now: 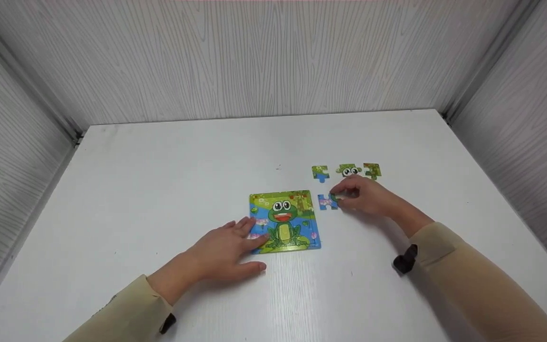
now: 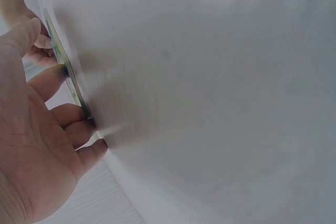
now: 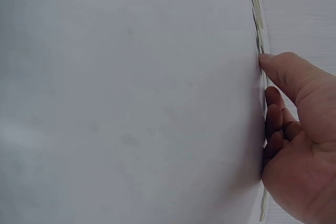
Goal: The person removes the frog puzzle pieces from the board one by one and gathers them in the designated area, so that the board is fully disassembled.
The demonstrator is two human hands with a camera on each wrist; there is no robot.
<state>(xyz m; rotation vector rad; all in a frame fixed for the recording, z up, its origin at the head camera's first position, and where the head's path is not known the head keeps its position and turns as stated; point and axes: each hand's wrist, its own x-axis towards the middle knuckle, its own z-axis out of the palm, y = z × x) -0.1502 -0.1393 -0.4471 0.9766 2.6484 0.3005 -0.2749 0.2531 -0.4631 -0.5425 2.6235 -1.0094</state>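
Observation:
A square frog puzzle board (image 1: 284,204) lies on the white table. My left hand (image 1: 226,249) rests on its lower left corner with fingers spread; in the left wrist view the left hand (image 2: 42,135) touches the board's thin edge (image 2: 73,80). Just right of the board is a blue and pink puzzle piece (image 1: 325,203). My right hand (image 1: 366,194) pinches its right side between thumb and index finger, its other fingers curled. Seen from the right wrist, the right hand (image 3: 304,124) sits low on the table, and its grip is partly hidden.
Behind the right hand lie several loose pieces: a green and blue one (image 1: 321,172), one with frog eyes (image 1: 348,169) partly covered by the hand, and a green-brown one (image 1: 372,170). Pale wood-grain panels (image 1: 254,61) enclose the table (image 1: 169,171) at the back and sides.

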